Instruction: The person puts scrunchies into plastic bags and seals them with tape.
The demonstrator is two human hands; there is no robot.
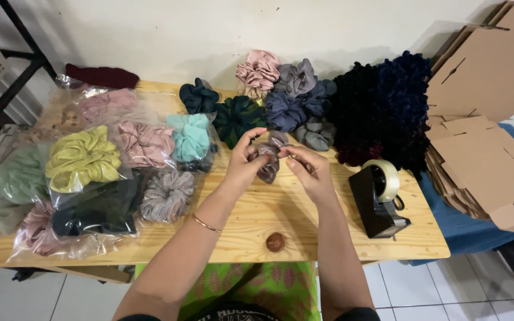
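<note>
Mauve scrunchie (268,161) at frame centre, above tabletop (257,220), long axis approx vertical. Your left hand (243,163) grip pinches its left side; right hand (309,172) grip pinches fabric just right, both equally near.

- Scrunchie (270,159) you're holding: taupe-brown w/ mauve tint, gathered fabric, bunched up, not flat.
- Pose: raised off the wooden table, standing roughly upright, top frill poking above your fingers.
- Spot: mid-scene, between both your hands, just near of the dark green and grey scrunchies at the far side.
</note>
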